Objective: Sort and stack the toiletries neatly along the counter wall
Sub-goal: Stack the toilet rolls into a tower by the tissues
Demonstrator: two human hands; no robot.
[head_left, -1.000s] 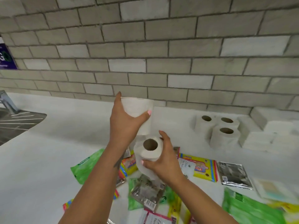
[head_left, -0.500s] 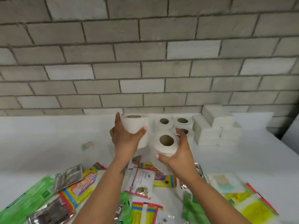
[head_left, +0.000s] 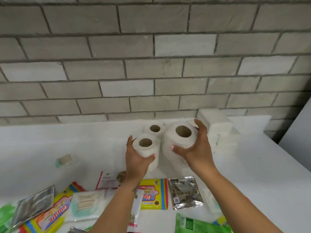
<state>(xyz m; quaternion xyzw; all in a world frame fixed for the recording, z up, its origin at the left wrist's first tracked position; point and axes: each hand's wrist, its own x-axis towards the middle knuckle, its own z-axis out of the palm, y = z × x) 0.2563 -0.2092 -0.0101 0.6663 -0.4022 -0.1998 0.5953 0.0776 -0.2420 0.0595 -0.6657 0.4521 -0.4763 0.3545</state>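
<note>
- Both rolls are now sitting lower, down beside the roll by the wall (head_left: 154, 128), than half a second ago.
- Left hand (head_left: 137, 158) is gripping the small toilet roll (head_left: 147, 148), fingers curled round its side.
- Right hand (head_left: 196, 148) is clasping the larger toilet roll (head_left: 180, 140), thumb in front.
- Soft white paper, round cardboard cores; folded tissue packs (head_left: 217, 125) are lying right, sachets (head_left: 185, 192) on the white counter (head_left: 50, 140).

Small roll (head_left: 146, 147): white toilet paper, upright, core hole up, gripped in the left hand (head_left: 137, 159).
Large roll (head_left: 179, 143): white, tilted, held in the right hand (head_left: 196, 148).
Third roll (head_left: 154, 129): upright, just beyond both hands.
Tissue packs (head_left: 217, 126): white, stacked right of the right hand.
</note>
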